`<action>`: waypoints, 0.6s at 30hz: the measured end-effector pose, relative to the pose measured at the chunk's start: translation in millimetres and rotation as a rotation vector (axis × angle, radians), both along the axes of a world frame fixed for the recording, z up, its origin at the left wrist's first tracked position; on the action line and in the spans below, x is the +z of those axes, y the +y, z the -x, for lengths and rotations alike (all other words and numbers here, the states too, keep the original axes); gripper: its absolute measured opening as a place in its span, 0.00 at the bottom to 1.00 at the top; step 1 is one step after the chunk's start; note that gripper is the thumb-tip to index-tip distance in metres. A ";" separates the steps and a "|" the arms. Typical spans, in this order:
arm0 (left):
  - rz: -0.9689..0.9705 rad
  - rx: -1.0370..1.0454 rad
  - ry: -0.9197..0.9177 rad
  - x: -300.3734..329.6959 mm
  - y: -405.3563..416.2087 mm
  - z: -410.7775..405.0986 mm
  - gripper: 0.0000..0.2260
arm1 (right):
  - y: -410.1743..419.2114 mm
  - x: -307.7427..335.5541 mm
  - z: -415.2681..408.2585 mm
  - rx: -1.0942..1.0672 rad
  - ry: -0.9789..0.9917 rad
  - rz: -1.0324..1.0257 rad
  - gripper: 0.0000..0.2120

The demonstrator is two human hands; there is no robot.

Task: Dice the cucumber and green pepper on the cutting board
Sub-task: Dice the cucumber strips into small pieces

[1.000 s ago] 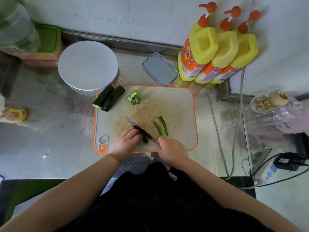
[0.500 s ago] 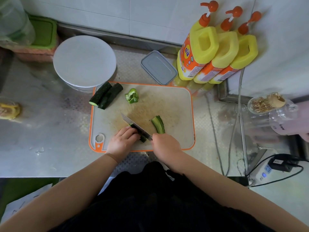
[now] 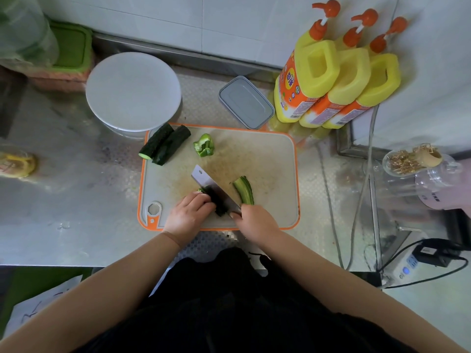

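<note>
Cucumber strip (image 3: 219, 203) lying near the front edge of the cutting board (image 3: 275, 159), long axis running from front right to back left, mostly hidden under fingers and blade. Left hand (image 3: 188, 216) curling over its near end, fingertips pinning it down. Right hand (image 3: 256, 220) clenching the handle of the knife (image 3: 211, 187), blade slanting from the hand toward the back left, tip end lying over the middle of the board, edge crossing the dark cucumber strip just beside the left fingertips.

Just right of the blade, one more cut cucumber strip (image 3: 244, 191) resting pale side up, slightly curved, long axis pointing from the right hand away toward the back of the board. Sitting at the back left corner, two dark cucumber halves (image 3: 165, 143) side by side and touching, both angled from front left to back right, the left one overhanging the board's orange rim. Near them toward the middle, one green pepper piece (image 3: 204, 145), lying well apart from the knife.

Making four cucumber pieces and one pepper piece in all, every one on the board.

Beyond the board on the steel counter (image 3: 76, 200): one white round lid (image 3: 133, 91) just behind the cucumber halves, one grey rectangular container (image 3: 246, 102) behind the back edge, three yellow pump bottles (image 3: 339, 72) standing in a row against the wall at the back right.
</note>
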State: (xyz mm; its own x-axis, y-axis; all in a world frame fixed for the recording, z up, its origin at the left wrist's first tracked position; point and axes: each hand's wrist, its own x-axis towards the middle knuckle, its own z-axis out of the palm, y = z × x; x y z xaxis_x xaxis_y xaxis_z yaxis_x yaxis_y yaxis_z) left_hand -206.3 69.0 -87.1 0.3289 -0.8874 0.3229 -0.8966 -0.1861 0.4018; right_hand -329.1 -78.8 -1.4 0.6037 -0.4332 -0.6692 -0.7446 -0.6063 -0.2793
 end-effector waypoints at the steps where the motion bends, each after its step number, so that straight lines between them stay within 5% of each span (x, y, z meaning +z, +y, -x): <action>1: -0.005 -0.014 -0.007 1.1 -0.2 -1.1 0.10 | -2.5 0.5 -0.4 -0.008 0.003 -0.013 0.16; 18: -0.076 -0.084 0.021 5.2 2.8 -8.5 0.11 | 8.7 18.3 4.8 0.145 -0.053 0.107 0.15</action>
